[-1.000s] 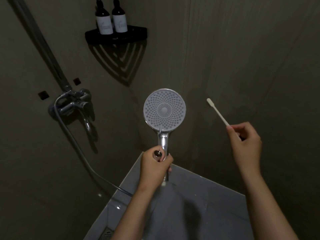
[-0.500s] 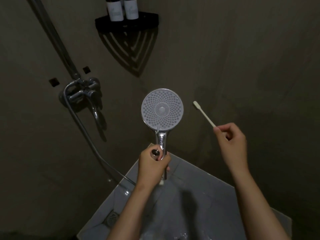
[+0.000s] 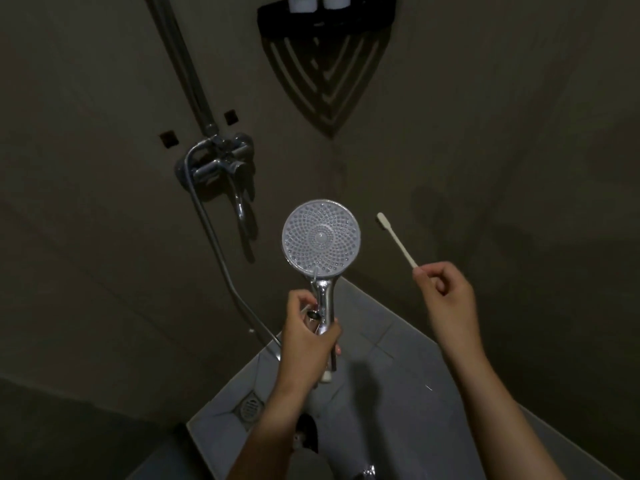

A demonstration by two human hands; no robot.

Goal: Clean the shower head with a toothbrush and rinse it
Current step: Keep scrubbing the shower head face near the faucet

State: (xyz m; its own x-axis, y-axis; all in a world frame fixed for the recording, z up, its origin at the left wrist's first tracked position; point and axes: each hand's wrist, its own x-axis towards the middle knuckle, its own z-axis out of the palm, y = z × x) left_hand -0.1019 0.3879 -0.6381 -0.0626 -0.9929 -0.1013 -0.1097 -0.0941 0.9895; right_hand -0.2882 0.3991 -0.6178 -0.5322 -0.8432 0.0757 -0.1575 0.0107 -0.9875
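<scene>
The person's left hand (image 3: 308, 337) had its grip wrapped around the chrome handle of the shower head (image 3: 321, 236), holding it upright with the round, dotted spray face turned up toward them. To the right of the shower head, and clearly apart from it, the right hand (image 3: 445, 292) pinched the tail end of a thin white toothbrush (image 3: 397, 240), so that grip was clenched on the handle with the bristle end pointing up and leaning in toward the spray face. Nothing touched the nozzles, and I could see no water running from them. As far as I could judge, the job was at its very start: both tools were in hand, but the scrubbing had not begun and the rinse was left to do. Whether the face was already wet, the dim light did not let me tell. Up and to the left of the shower head sat the wall tap (image 3: 221, 161), with the hose (image 3: 221, 251) trailing down from it. A black corner shelf (image 3: 325, 15) hung high above, and the floor drain (image 3: 250, 407) lay below and to the left.
</scene>
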